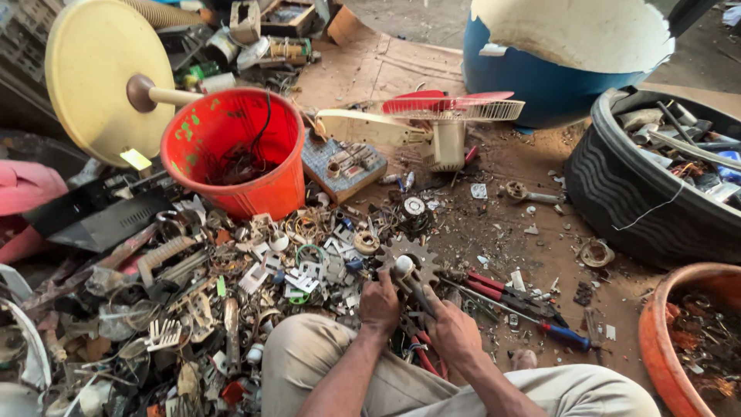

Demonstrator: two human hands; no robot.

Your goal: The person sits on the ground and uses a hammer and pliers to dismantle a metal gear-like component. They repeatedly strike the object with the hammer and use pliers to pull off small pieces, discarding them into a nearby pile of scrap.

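Observation:
My left hand [379,303] grips the near edge of a rusty toothed metal part [411,261] with a pale round hub, low in the middle of the head view. My right hand [451,330] is closed around a dark tool handle [421,297] whose tip meets that part. Both hands rest above my knees in beige trousers [309,363]. Red-handled pliers [505,293] and a blue-handled screwdriver [559,333] lie on the ground just right of my right hand.
A heap of scrap metal and plastic bits [216,309] spreads to the left. A red bucket [235,150] with wires stands behind it. A small fan [448,123], blue drum [540,77], black tyre tub [641,193] and orange basin [671,355] stand to the right.

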